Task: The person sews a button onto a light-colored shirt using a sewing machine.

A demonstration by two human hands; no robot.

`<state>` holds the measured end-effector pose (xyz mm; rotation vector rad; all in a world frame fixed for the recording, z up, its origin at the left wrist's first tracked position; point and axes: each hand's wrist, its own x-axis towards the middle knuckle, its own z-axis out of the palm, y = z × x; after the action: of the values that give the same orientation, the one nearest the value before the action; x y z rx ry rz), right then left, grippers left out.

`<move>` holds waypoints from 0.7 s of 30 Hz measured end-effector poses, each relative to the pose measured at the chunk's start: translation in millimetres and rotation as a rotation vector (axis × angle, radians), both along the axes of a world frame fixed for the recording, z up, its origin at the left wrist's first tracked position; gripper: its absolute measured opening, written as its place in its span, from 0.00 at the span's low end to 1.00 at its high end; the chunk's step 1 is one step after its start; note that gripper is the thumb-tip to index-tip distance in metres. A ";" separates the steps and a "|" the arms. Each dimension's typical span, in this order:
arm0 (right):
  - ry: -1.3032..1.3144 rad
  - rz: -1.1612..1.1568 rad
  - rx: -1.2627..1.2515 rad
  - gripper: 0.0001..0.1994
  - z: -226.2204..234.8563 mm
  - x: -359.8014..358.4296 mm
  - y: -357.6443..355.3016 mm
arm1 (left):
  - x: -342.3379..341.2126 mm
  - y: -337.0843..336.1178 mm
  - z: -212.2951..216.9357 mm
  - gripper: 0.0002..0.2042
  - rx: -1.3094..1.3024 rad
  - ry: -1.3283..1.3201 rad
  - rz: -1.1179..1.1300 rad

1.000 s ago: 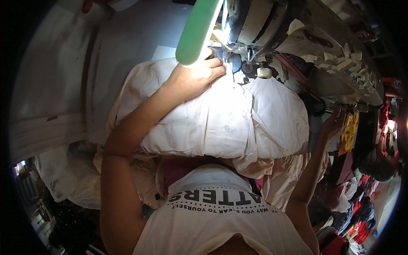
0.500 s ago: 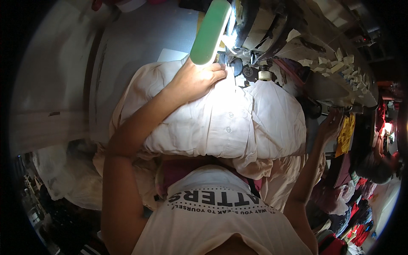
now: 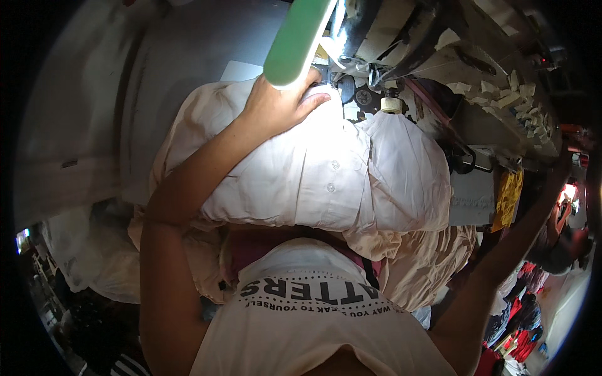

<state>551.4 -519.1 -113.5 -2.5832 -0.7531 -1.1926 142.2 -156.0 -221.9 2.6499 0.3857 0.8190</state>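
Note:
A white buttoned shirt (image 3: pixel 257 182) lies bunched across the work surface in front of a sewing machine (image 3: pixel 464 100). My left hand (image 3: pixel 276 106) rests on the shirt beside the machine's working end, thumb and fingers apart. Part of that hand is covered by a green lamp (image 3: pixel 295 50), whose glare washes out the cloth next to my thumb. My right arm stretches far out to the right. My right hand (image 3: pixel 560 164) is at the dark far end of the machine, and its fingers cannot be made out.
Paper-like scraps (image 3: pixel 517 103) are stuck on the machine body. A cream round cap (image 3: pixel 391 105) stands behind the cloth. Yellow cloth (image 3: pixel 508 197) hangs at the right. Clear plastic (image 3: pixel 100 257) lies at lower left. Another person's arm (image 3: pixel 560 216) shows at far right.
My right hand has moved from beside the yellow cloth farther out to the right. My left thumb has parted from the fingers on the shirt. The whole view has shifted slightly.

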 end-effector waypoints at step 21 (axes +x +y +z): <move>0.191 -0.066 -0.091 0.11 0.8 36.9 0.8 | -13.0 -2.5 1.4 0.12 -0.244 0.065 -0.269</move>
<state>588.3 -518.3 -112.7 -2.7670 -0.7012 -0.9300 129.2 -158.5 -220.5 2.4348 0.1293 0.5639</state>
